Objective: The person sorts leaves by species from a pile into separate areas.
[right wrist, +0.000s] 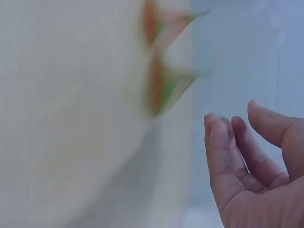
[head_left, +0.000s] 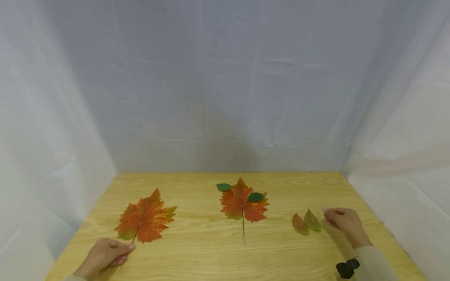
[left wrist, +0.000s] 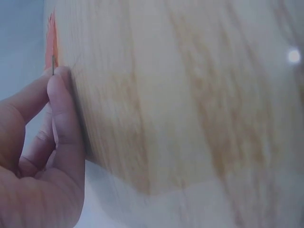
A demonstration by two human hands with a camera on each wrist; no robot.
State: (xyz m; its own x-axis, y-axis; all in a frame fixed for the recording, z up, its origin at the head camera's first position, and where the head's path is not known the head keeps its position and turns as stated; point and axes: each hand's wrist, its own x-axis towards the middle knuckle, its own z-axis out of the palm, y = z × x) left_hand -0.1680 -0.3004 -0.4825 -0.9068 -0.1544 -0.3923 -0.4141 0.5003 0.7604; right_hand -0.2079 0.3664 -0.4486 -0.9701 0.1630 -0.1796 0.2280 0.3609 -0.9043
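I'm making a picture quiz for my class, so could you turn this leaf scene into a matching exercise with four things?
Things:
1. Left hand
2. Right hand
3. Middle big leaf
4. Table

Colour or state:
A. Yellowish, with wood grain
B. Holding nothing
C. Pinching a stem
D. Mostly orange-red

Right pairs: 1-C, 2-B, 3-D, 4-A
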